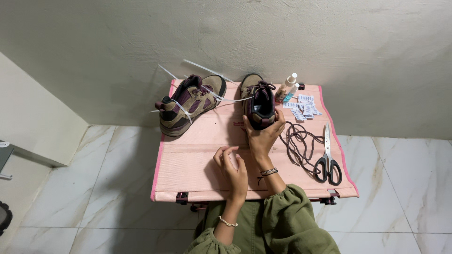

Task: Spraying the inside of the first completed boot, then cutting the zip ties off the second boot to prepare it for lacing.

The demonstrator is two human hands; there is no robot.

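Hands: right [264, 136] grips shoe [258, 101] on pink table [188, 160].

The tan and maroon shoe [258, 101] stands upright near the far edge of my pink bench [197, 155], toe toward the wall, heel toward me. Its dark lace is threaded and bunched over the tongue. My right grip [263, 136] cups its heel.

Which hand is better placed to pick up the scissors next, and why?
Probably the left hand: it hovers free above the pink table. The right hand is nearer the scissors but grips the heel of the laced shoe, so it would have to let go first.
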